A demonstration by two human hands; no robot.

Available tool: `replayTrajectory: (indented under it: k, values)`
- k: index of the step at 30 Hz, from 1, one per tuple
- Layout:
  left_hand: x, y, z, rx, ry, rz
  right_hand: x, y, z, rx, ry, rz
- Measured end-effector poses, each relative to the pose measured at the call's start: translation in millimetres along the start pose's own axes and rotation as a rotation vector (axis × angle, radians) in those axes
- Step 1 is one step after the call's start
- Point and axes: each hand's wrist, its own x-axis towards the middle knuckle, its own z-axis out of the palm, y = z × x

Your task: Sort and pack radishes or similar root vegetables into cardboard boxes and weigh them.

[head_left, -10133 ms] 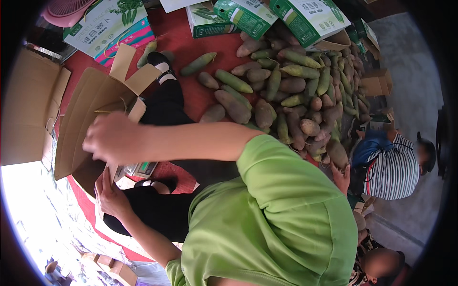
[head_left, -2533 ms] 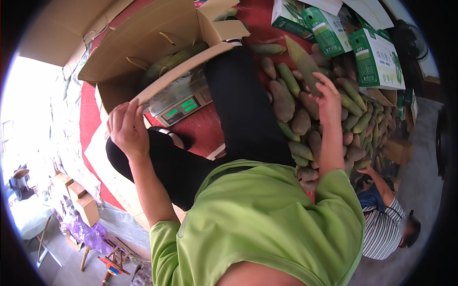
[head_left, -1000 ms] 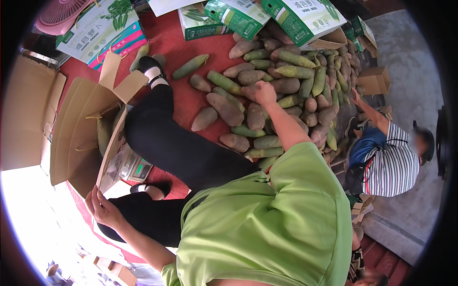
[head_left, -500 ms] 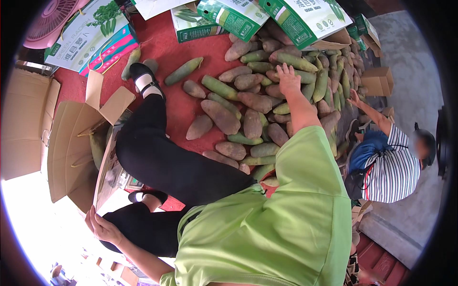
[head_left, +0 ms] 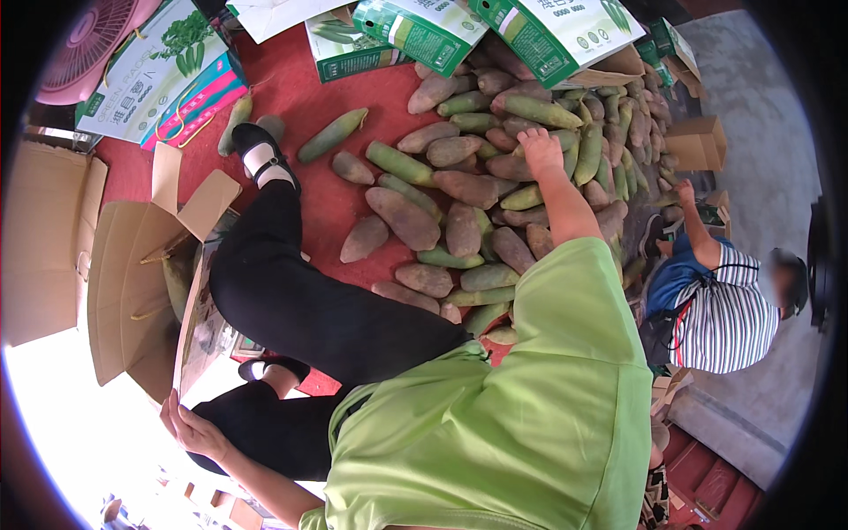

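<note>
My right hand (head_left: 542, 155) is down on the heap of radishes (head_left: 462, 231), its fingers bent together over a radish (head_left: 565, 138) whose upper part they partly cover. The heap mixes green radishes and brownish, soil-coated ones. At the lower left, my left hand (head_left: 196, 433) pinches the bottom end of a side flap of an open cardboard carton (head_left: 132, 305). Inside that carton, beside my knee, part of a radish (head_left: 177, 284) shows; the rest of its contents is hidden.
Green-and-white printed cartons (head_left: 552, 40) lie along the far side of the heap. A pink fan (head_left: 93, 49) and a handled gift box (head_left: 159, 79) stand at the far left. To the right, another person in a striped shirt (head_left: 724, 314) bends toward the heap. Red matting (head_left: 305, 199) covers the floor.
My right hand has lowered onto the radishes, and its spread fingers have drawn together. My left hand stays at the carton. The other person's outstretched hand has pulled back.
</note>
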Motion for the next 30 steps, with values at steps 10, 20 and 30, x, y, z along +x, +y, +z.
replayTrajectory:
  k: [10, 20, 30]
  values:
    - [-3, 0, 0, -0.057, 0.044, -0.052, -37, 8, -11, 0.429, 0.393, 0.077]
    - [7, 16, -9, 0.029, 0.212, -0.063, -59, -4, -13, 1.527, 0.583, 0.205]
    - [-1, 3, -13, 0.084, 0.295, -0.065, -92, -119, -49, 2.035, 0.324, 0.140]
